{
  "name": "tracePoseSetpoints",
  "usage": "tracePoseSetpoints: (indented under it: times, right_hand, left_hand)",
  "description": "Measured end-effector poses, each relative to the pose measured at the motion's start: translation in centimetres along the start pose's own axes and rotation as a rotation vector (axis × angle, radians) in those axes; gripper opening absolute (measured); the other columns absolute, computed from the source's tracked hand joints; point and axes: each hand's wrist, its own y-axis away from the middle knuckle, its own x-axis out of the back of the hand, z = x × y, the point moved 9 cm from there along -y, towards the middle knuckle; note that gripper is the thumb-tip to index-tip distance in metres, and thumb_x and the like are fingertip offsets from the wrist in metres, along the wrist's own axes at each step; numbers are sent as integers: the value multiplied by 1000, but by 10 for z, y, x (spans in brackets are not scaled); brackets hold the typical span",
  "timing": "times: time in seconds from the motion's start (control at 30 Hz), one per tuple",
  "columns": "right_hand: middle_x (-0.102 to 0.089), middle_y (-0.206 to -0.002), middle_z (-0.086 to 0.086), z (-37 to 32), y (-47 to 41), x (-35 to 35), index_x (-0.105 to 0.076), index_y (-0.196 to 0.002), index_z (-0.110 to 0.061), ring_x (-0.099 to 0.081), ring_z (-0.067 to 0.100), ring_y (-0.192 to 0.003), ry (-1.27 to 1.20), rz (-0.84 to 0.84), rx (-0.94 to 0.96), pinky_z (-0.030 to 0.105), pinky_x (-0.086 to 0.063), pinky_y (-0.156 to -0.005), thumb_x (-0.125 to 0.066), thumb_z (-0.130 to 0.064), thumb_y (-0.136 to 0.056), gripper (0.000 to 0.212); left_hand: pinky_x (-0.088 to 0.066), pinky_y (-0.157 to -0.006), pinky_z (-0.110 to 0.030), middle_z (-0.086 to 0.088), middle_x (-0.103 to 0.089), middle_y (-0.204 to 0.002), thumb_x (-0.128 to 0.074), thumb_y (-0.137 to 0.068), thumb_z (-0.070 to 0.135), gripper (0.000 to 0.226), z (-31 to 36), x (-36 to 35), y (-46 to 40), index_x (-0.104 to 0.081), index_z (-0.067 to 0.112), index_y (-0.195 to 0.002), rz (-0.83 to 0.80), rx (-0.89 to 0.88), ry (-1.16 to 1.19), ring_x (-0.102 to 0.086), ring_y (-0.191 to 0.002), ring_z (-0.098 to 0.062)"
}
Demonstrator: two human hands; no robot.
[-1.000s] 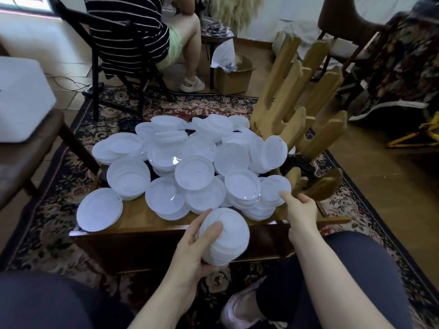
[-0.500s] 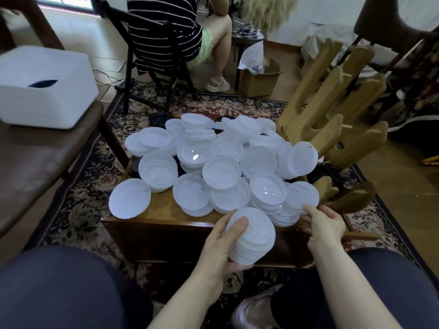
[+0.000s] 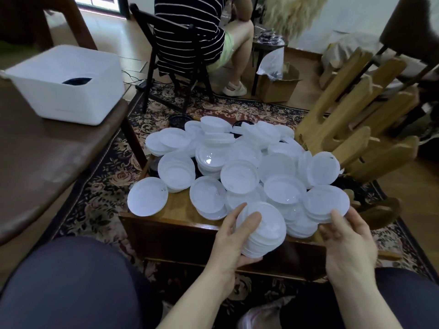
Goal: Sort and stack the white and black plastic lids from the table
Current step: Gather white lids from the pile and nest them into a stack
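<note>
Right hand's at the next lid, left one's got the stack

Compared with a second ago, the right hand (image 3: 349, 236) has shifted from the table's right corner onto the near white lid (image 3: 326, 203) at the pile's edge; its fingers touch the rim, but I can't tell if it's pinched. So probably one more for the stack. The left hand (image 3: 234, 236) is wrapped around the stack of white lids (image 3: 262, 230), just off the table (image 3: 175, 211) front edge. Stack axis leans up and away, top face toward the camera.
</note>
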Motion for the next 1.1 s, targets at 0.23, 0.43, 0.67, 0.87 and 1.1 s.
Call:
tracePoseSetpoints:
  times: [0.23,0.43,0.67,0.87,1.1]
  right_hand:
    - [-66,-102,2,10,6,-2,-56,-101,-21,-64,14,-88,-18,22,-1,17,-56,-62,-60,-1,-93,22]
    - [-64,-104,2,10,6,10,-53,-111,-14,-62,14,-84,-139,97,-91,27,-51,-73,-53,-1,-97,19]
    - [-69,-111,7,33,41,-18,-59,-120,-16,-64,16,-82,-342,-273,-468,23,-56,-55,-52,-3,-87,36]
    - [-69,-90,8,51,70,-36,-64,-121,-9,-59,14,-63,-118,-484,-562,22,-50,-50,-60,-10,-80,42]
    - [-61,-83,13,47,74,-39,-67,-115,-11,-51,11,-58,273,-507,-279,22,-38,-48,-65,-11,-88,26]
  left_hand:
    - [-62,-80,-44,8,-66,-128,-83,-55,57,80,3,-2,1,-62,38,-130,2,-12,1,-67,-111,-13]
    - [-62,-78,-43,8,-66,-129,-83,-53,59,83,1,-3,0,-62,38,-130,-14,-20,3,-67,-113,-16]
    - [-62,-75,-38,10,-67,-127,-81,-61,55,74,0,-8,4,-61,38,-131,-15,-67,-29,-69,-108,-11]
    - [-62,-77,-39,14,-71,-120,-75,-66,60,68,1,1,13,-62,39,-129,36,-133,-57,-70,-104,-5]
    - [-61,-74,-32,11,-71,-118,-78,-78,48,55,3,11,25,-62,31,-129,55,-211,-63,-70,-103,-8]
